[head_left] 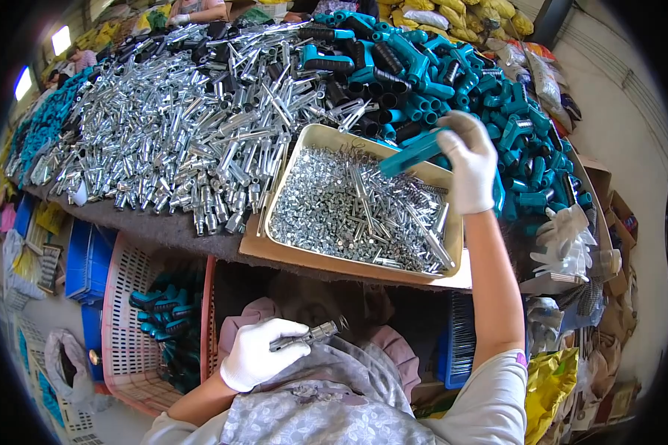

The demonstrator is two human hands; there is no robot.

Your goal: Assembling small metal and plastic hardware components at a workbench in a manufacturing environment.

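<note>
My left hand (263, 354), in a white glove, is closed around a silver metal tube fitting (304, 338) held low in front of my apron. A thin coil spring (342, 323) sticks out of the fitting's far end. My right hand (470, 159), also gloved, grips a teal plastic handle (411, 155) above the right part of a cream tray (456, 248). Small metal pins, springs and several longer rods fill the tray. Behind my right hand lies a heap of teal and black handles (423, 63); to its left spreads a large heap of silver metal parts (156, 111).
A pink slotted crate (119, 334) with teal handles stands below the table at left, beside blue boxes (87, 259). White gloves (564, 241) lie at the table's right edge. A yellow bag (551, 393) is at lower right. Another person's gloved hand (179, 19) shows at the far side.
</note>
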